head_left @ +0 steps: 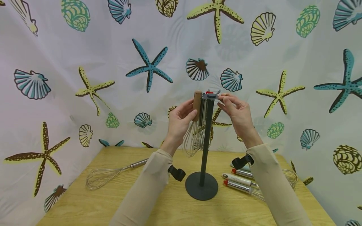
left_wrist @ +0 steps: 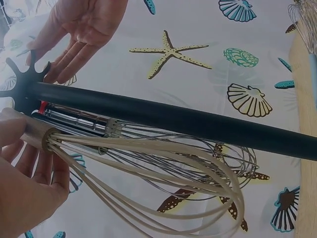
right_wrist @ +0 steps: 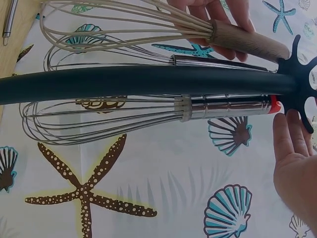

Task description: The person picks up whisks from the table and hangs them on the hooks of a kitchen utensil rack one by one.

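My left hand grips the wooden handle of a whisk with pale wires, held upright against the left side of a dark utensil stand. The handle's top is right at the hooks of the stand's star-shaped head. On the other side, my right hand pinches one of those hooks between thumb and fingers. Two more whisks hang from the stand: a ribbed silver-handled whisk with a red end and a slim metal-handled whisk, partly hidden by the pole in the head view.
On the wooden table, a metal whisk lies to the left of the stand's round base. Several whisks lie to the right, including a red-ended whisk and a cream-handled one, partly under my right forearm. A patterned curtain hangs behind.
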`<state>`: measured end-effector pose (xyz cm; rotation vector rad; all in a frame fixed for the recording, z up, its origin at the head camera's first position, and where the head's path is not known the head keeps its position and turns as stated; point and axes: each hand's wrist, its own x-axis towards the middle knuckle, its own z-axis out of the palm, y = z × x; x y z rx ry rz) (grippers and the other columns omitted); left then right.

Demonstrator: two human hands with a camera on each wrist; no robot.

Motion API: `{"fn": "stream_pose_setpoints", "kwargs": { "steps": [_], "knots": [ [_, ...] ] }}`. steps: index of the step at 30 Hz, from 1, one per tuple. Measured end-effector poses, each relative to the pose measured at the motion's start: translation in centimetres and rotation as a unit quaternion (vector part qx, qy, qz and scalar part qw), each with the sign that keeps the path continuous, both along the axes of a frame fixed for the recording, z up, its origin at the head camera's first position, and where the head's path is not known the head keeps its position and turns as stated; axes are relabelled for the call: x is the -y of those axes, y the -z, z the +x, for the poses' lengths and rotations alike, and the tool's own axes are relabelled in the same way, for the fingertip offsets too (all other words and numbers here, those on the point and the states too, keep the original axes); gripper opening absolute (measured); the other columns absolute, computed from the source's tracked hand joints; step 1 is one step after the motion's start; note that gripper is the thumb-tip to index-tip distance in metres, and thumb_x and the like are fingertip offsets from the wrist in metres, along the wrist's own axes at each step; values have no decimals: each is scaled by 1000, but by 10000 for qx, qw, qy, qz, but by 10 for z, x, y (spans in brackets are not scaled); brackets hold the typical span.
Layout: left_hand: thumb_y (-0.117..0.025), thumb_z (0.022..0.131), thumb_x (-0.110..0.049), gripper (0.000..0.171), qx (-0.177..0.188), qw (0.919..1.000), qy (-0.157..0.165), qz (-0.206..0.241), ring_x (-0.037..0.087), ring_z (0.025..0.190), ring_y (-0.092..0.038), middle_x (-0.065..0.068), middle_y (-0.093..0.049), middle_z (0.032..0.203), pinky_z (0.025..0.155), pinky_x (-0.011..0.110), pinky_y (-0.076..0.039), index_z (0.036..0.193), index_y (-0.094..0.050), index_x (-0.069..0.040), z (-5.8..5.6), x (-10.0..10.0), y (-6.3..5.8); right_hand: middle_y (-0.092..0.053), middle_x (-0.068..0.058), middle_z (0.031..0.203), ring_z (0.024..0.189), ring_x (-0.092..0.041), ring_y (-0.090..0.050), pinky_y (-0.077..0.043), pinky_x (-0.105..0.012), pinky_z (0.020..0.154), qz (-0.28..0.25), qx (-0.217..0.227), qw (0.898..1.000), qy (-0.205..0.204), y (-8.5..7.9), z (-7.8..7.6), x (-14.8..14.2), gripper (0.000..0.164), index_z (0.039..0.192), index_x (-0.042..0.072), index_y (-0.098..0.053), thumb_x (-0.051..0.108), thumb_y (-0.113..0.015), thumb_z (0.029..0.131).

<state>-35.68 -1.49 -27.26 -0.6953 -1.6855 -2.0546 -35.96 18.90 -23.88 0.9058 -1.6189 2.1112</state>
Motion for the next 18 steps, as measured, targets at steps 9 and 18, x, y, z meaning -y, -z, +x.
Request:
{"fn": "stream_pose_setpoints", "kwargs": {
  "steps": [9, 18],
  "knots": [
    [-65, 93, -4, 40, 37, 9999, -144, -56, 22, 115, -62, 12, -64, 127, 99, 37, -50, 132, -62, -11, 3, 7, 6, -55, -6, 120, 119, -17, -56, -48, -31, 101, -213, 55, 9995, -214, -1, 3, 3, 16, 98, 14, -77, 13, -61, 97],
    [-65, 94, -4, 39, 0, 10000, -6, 2, 19, 112, -63, 14, -63, 129, 93, 27, -53, 132, -61, -6, 6, 12, 13, -60, -4, 123, 115, -17, -58, -54, -30, 94, -179, 53, 9992, -364, 2, 8, 8, 14, 98, 15, -78, 15, -63, 96]
  ]
}}
